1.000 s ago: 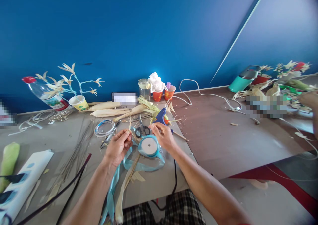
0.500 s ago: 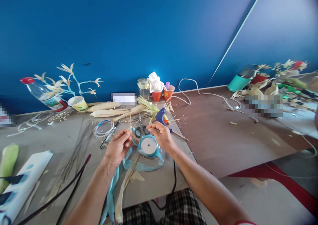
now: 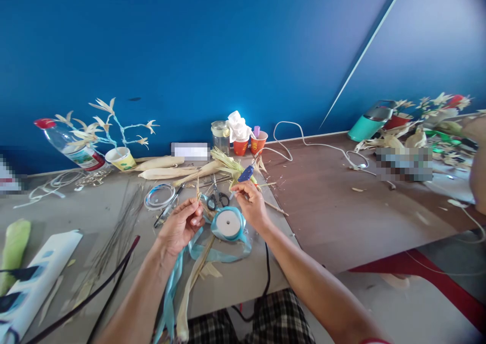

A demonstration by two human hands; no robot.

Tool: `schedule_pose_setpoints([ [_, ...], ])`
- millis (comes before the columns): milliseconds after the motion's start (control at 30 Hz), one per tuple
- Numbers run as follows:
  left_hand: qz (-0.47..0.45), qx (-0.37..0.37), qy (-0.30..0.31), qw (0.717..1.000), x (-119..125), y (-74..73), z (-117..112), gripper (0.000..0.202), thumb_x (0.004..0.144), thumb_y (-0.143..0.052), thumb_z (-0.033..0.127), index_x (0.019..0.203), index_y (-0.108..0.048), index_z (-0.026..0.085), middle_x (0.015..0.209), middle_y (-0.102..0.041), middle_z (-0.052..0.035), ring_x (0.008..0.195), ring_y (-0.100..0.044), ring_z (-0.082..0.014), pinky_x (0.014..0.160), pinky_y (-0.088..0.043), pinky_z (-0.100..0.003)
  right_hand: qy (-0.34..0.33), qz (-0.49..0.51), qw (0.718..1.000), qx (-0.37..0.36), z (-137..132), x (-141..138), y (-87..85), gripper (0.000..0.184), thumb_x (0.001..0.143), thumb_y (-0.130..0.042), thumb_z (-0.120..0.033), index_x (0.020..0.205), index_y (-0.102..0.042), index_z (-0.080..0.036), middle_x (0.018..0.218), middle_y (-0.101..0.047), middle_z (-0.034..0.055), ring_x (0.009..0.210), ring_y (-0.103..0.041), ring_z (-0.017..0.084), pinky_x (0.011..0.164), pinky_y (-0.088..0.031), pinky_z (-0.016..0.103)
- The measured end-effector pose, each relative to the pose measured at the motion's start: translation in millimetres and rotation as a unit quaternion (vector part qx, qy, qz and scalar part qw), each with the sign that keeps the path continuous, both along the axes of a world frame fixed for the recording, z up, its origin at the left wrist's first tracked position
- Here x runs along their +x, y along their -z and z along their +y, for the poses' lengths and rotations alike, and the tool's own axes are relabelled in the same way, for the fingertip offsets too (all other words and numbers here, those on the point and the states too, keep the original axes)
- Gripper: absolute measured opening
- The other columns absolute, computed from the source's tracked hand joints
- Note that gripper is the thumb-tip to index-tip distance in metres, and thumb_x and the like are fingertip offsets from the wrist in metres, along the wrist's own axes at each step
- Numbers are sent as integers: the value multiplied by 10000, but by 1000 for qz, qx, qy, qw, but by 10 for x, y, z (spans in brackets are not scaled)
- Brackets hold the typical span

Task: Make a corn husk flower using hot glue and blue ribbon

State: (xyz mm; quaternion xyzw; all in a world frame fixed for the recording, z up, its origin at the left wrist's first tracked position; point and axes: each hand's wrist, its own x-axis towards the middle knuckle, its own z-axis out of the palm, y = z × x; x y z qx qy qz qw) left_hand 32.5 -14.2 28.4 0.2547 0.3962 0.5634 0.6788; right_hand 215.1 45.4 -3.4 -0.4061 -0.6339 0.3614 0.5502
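Note:
My left hand (image 3: 181, 226) is closed in a pinch on a thin pale corn-husk piece (image 3: 198, 191) that stands upright above its fingers. My right hand (image 3: 251, 205) is curled round the grip of a blue glue gun (image 3: 246, 173), whose nozzle points away toward the husks. Between the two hands a spool of light blue ribbon (image 3: 228, 224) lies flat on the grey table (image 3: 94, 207). Black-handled scissors (image 3: 217, 199) lie just behind the spool. A loose ribbon tail (image 3: 169, 296) and a long husk strip run down toward the table's near edge.
Whole corn husks (image 3: 163, 165), a tilted plastic bottle (image 3: 72, 146), a yellow cup (image 3: 120, 157) holding a husk-flower branch, orange cups (image 3: 246, 144) and a jar (image 3: 220, 135) line the back. Thin wires (image 3: 117, 227) lie at left. Another person's arm (image 3: 477, 172) shows at far right.
My right hand has risen and shifted slightly back, tilting the glue gun up off the table. My left hand has stayed in place, still pinching the husk piece.

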Motion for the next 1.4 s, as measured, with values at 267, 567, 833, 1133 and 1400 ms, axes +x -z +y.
schedule_pose_setpoints([
  [267,16,-1,1,1000,-3,23,1,159,711,-681,206,668,-554,120,568,-481,45,409,-299,-7,430,-313,-146,-55,3,997,-59,-17,-24,-7,126,764,-553,-241,746,-651,-164,766,-618,37,712,-561,143,656,-441,250],
  [567,36,7,20,999,16,70,10,154,732,-672,226,707,-564,120,574,-477,46,414,-291,-7,431,-285,-145,-74,-17,996,-35,-36,-4,-6,334,865,-451,-339,606,-568,-164,605,-519,4,569,-472,109,574,-385,233],
  [833,47,2,36,998,66,49,-10,165,724,-685,231,704,-561,124,575,-474,45,424,-303,-13,443,-285,-154,-80,-15,997,-14,-66,-49,-18,180,810,-462,-174,859,-635,-171,793,-569,32,726,-526,136,686,-424,260],
  [1133,89,4,52,995,129,97,-10,229,730,-683,287,664,-522,138,554,-446,59,426,-293,-14,457,-273,-159,-173,-31,983,-48,-204,-176,-113,141,802,-546,-202,864,-669,-171,835,-592,38,777,-548,139,707,-425,260],
  [1400,211,45,20,976,217,138,-32,257,718,-679,363,657,-564,141,572,-450,35,508,-355,-58,467,-271,-183,-190,89,966,-153,-203,-247,-48,116,722,-602,-274,750,-610,-162,721,-557,0,638,-517,112,623,-420,243],
])
